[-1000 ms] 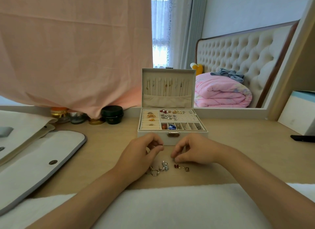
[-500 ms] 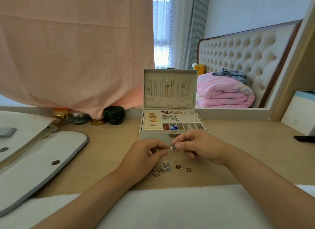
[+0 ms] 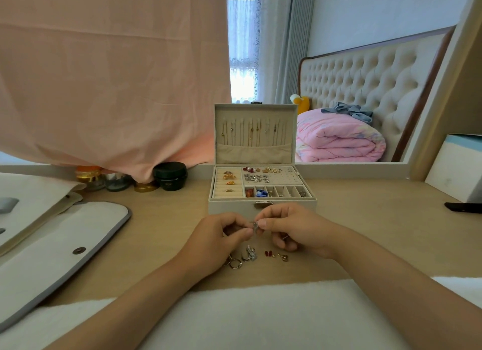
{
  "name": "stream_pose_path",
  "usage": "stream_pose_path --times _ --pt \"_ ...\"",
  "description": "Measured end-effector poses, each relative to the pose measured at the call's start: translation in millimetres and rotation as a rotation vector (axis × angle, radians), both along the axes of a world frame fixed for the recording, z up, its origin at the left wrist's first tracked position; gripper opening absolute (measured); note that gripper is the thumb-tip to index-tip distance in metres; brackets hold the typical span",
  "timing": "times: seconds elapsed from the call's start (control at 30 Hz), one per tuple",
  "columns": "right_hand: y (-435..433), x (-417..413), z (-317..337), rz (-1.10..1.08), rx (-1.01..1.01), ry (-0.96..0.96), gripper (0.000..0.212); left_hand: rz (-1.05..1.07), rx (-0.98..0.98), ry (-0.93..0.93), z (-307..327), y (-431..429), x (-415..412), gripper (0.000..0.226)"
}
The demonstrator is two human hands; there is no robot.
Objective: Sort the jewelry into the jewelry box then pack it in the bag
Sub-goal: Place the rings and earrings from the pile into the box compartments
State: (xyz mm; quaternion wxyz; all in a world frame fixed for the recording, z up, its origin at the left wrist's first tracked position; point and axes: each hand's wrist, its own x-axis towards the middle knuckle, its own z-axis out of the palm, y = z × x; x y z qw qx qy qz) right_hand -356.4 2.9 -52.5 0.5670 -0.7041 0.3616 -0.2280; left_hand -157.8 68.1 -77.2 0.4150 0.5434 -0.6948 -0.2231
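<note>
An open beige jewelry box [image 3: 262, 206] stands mid-table, its lid upright with necklaces hung inside and its tray compartments holding rings, earrings and beads. Just in front of it my left hand [image 3: 219, 239] and my right hand [image 3: 292, 228] meet, both pinching one small silver earring [image 3: 255, 225] between fingertips above the table. Below them loose jewelry lies on the wood: silver rings [image 3: 236, 263], a silver piece [image 3: 250, 253], a red earring [image 3: 268, 253] and a small gold one [image 3: 283, 257]. A white bag [image 3: 52, 245] with a grey edge lies flat at the left.
Small jars [image 3: 169, 176] stand behind the bag under a hanging pink cloth [image 3: 109, 76]. A mirror behind the box shows a bed. A white box [image 3: 456, 167] and a black phone [image 3: 463, 206] sit at the right. A white towel [image 3: 247, 313] covers the near edge.
My right hand lifted a small silver earring off the table and rose toward the box front; my left hand came up to meet it, and both now pinch the piece.
</note>
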Motion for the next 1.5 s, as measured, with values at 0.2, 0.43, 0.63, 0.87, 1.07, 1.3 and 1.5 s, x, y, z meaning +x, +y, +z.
stream_pose_path --times 0.2,0.43,0.63,0.87,1.07,1.3,1.5 --pt "2.0 0.8 0.0 -0.053 0.043 -0.025 0.010 0.026 -0.040 -0.001 2.9 1.7 -1.2 0.009" --pt "5.2 4.9 5.0 -0.169 -0.056 -0.046 0.008 0.057 -0.069 0.033 9.1 -1.8 -6.4 0.008" --pt "-9.9 7.5 14.8 -0.156 -0.036 -0.132 0.014 0.061 -0.081 0.126 27.4 -16.6 -5.4 0.006" --pt "-48.1 10.0 44.4 -0.186 -0.024 -0.217 0.017 0.069 -0.117 0.117 62.2 -60.4 -9.1 0.001" --pt "-88.4 5.9 67.2 -0.399 -0.300 -0.118 0.005 0.115 -0.100 0.078 87.1 -116.3 -20.4 0.004" --pt "-123.2 10.9 66.8 -0.475 -0.495 -0.162 0.007 0.127 -0.021 0.127 92.4 -154.3 -21.8 0.007" --pt "-138.3 17.0 56.9 -0.510 -0.642 -0.096 0.009 0.058 0.029 0.177 82.5 -165.8 -15.8 0.011"
